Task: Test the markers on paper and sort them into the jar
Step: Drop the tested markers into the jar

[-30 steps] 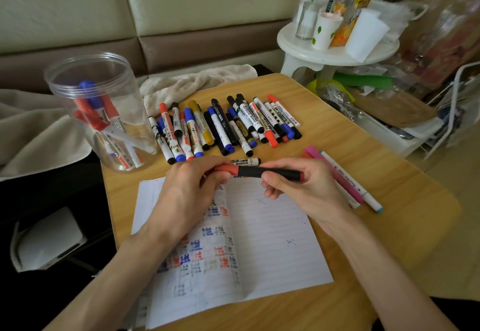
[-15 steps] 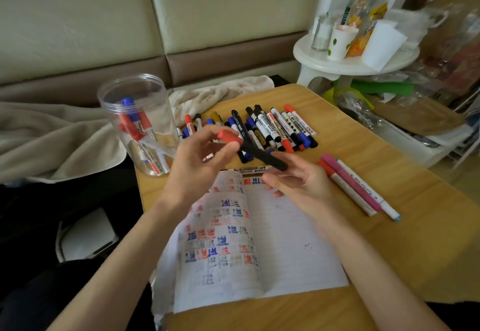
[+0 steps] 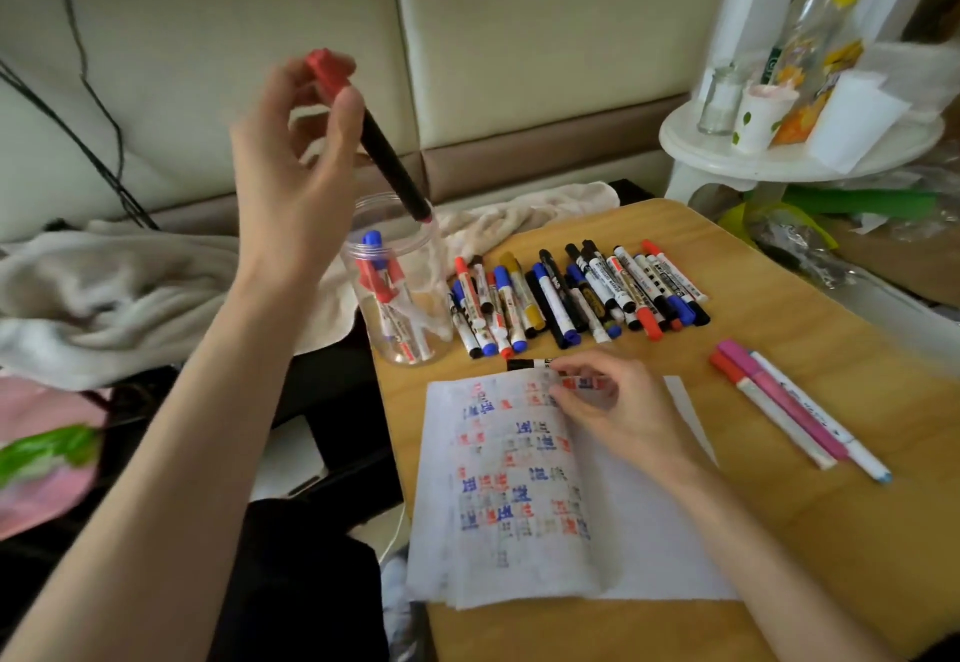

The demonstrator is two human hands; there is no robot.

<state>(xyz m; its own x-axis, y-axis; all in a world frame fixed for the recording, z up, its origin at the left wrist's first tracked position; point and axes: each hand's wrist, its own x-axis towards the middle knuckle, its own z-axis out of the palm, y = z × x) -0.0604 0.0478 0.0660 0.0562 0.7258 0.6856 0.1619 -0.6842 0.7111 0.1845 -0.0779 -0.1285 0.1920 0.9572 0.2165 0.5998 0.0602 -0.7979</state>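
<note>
Padded cream wall behind, crumpled blanket [image 3: 130, 292] at 9 o'clock, wooden desk [image 3: 810, 547] carrying everything.

Clear jar [image 3: 402, 313] sits on the desk's far-left corner, at 10 o'clock from the paper [image 3: 524, 531]. A few markers are already in it. Untested marker row [image 3: 571, 292] is at 12 o'clock from the paper, three slim pens [image 3: 795, 406] at 3 o'clock.

Red-capped marker [image 3: 389, 162] is in the air, tilted, cap up. Its lower end is over the jar mouth, near the 3 o'clock side of the rim.

Handling, my read:
- light, rigid plastic barrel, smooth and a bit slippery, not fragile
- best hold is high on the barrel by the cap, so the body hangs and the low end self-aims
- jar looks thin-walled and light, so a knock on the rim could tip it; drop it in, don't push

Left hand [image 3: 291, 167]: fingers [image 3: 345, 110] in a narrow pinch on the marker just under the cap, the others loosely spread.

Right hand [image 3: 618, 412]: down at the paper's 12 o'clock edge, fingertips curled and closed on a second marker [image 3: 524, 364] lying flat there, black cap pointing to 9 o'clock. Probably next up for testing.
</note>
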